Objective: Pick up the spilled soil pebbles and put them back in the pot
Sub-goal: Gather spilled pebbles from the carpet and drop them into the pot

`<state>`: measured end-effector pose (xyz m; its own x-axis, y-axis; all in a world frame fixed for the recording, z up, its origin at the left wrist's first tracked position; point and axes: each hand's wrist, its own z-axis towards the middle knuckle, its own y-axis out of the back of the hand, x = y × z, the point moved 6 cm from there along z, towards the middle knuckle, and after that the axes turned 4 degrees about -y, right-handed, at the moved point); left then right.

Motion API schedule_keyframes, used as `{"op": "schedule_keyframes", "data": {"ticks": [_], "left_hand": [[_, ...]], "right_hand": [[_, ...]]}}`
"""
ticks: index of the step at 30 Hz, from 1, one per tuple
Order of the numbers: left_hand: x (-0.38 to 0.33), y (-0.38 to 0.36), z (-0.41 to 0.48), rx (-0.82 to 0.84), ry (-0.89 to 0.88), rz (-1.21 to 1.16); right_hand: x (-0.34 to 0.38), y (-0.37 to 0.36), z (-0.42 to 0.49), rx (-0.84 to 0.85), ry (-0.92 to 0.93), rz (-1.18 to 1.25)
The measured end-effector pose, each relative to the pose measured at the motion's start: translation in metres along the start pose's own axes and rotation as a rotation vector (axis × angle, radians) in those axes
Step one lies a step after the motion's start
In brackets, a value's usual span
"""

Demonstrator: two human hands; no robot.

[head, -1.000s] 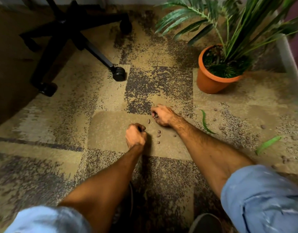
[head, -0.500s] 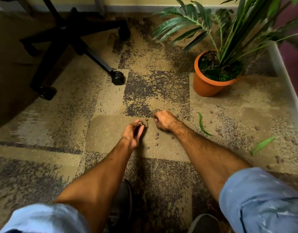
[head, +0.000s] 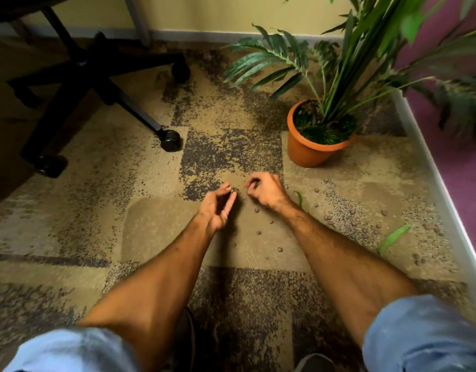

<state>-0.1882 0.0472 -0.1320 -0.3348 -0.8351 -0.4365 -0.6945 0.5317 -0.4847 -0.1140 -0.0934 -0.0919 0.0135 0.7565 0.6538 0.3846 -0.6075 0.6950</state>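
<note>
Small brown pebbles (head: 258, 233) lie scattered on the patterned carpet, several between my forearms and more to the right (head: 328, 217). My left hand (head: 216, 209) reaches forward, with thumb and fingertip pinching one pebble (head: 232, 190) at the carpet. My right hand (head: 267, 191) is just beside it, knuckles up. Its fingers are curled under around pebbles that are mostly hidden. The orange pot (head: 309, 154) with its green plant stands upright, about a hand's length beyond my right hand.
A black office chair base with a caster (head: 170, 138) spreads across the far left. Two fallen green leaves (head: 392, 237) lie on the carpet at right. A white skirting board (head: 432, 173) runs along the right wall. A dark shoe (head: 314, 363) shows at the bottom.
My left hand has uncurled from a fist and reached forward to a pebble near my right hand. The right hand has stayed curled in place. The view has tilted up toward the wall.
</note>
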Motion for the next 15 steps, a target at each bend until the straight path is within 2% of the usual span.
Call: {"op": "schedule_keyframes", "data": {"ticks": [3, 5, 8, 11, 15], "left_hand": [[-0.004, -0.060, 0.003, 0.105, -0.039, 0.081], [-0.006, -0.103, 0.003, 0.176, -0.059, 0.135], [-0.004, -0.166, 0.000, 0.282, -0.076, 0.215], [-0.003, -0.220, -0.003, 0.350, -0.110, 0.306], [-0.001, -0.256, 0.010, 0.275, -0.179, 0.468]], "right_hand": [[-0.008, 0.059, 0.008, -0.256, -0.028, 0.086], [-0.015, 0.096, 0.010, -0.368, -0.025, 0.128], [-0.026, 0.150, 0.011, -0.503, -0.027, 0.056], [-0.032, 0.191, 0.011, -0.581, 0.015, -0.015], [-0.036, 0.219, 0.015, -0.570, 0.034, -0.103]]}}
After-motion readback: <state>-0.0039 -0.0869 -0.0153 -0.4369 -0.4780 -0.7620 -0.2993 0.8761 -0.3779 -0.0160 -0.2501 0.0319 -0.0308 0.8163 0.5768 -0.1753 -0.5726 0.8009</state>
